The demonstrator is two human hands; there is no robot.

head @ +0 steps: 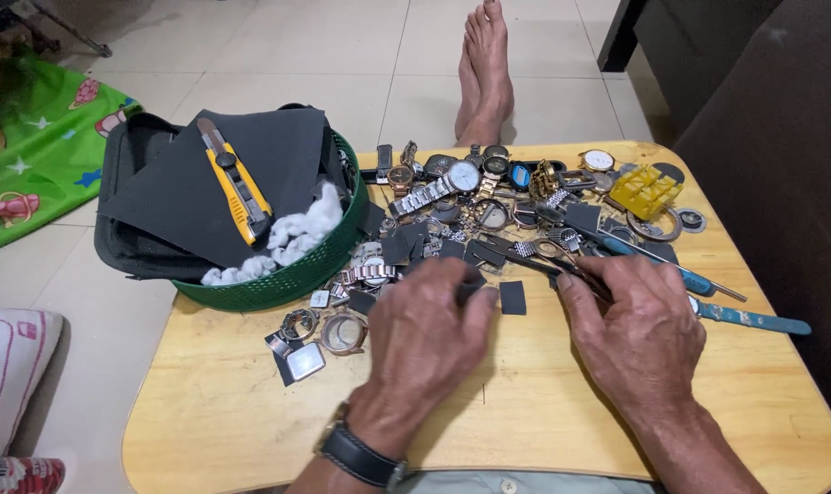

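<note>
My left hand [427,327], with a dark wristwatch on its wrist, rests on the low wooden table [205,421] and pinches a small dark piece at its fingertips. My right hand [630,320] holds thin dark tweezers [534,263] that point left into a heap of watches and watch parts [488,197]. A small black square of abrasive paper [512,297] lies between the two hands. Bare watch cases [328,331] lie just left of my left hand.
A green basket [287,274] at the table's left holds black sheets, white cotton and a yellow utility knife [237,183]. Blue-handled screwdrivers [754,318] lie right of my right hand. A yellow plastic holder [646,189] sits far right. My bare foot [486,73] rests on the tiled floor beyond.
</note>
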